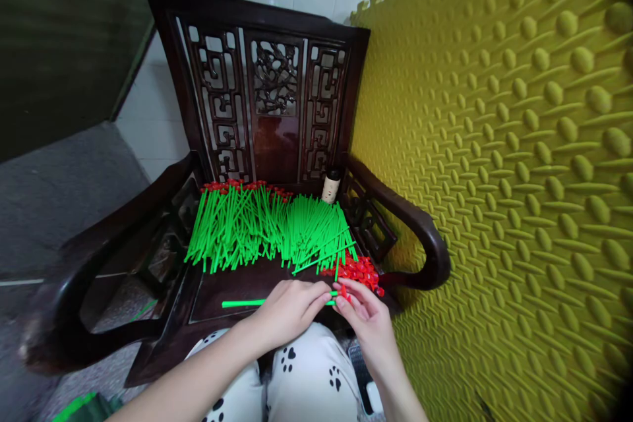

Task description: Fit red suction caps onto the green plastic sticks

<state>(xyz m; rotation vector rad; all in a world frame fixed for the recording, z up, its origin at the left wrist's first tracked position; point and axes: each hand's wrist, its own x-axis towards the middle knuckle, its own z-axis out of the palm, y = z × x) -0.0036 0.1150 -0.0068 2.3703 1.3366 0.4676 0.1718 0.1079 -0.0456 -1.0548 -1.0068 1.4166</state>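
Observation:
My left hand [293, 308] is closed around green plastic sticks [242, 304], whose long ends stick out to the left. Between the fingertips of my right hand [364, 310] is a small red plastic piece [345, 295], close against the right ends of the sticks. Whether the red piece is fitted onto a stick I cannot tell. Just beyond my right hand lies a heap of loose red pieces [360, 271]. Behind my hands on the chair seat is a pile of plain green sticks [316, 227], and left of it a pile of green sticks with red tips [232, 224].
The dark carved wooden chair [277, 145] has curved armrests at left [113, 231] and right [420, 231]. A pale cylindrical container with a black lid [330, 188] stands at the back right of the seat. A yellow textured foam mat [494, 165] rises along the right side.

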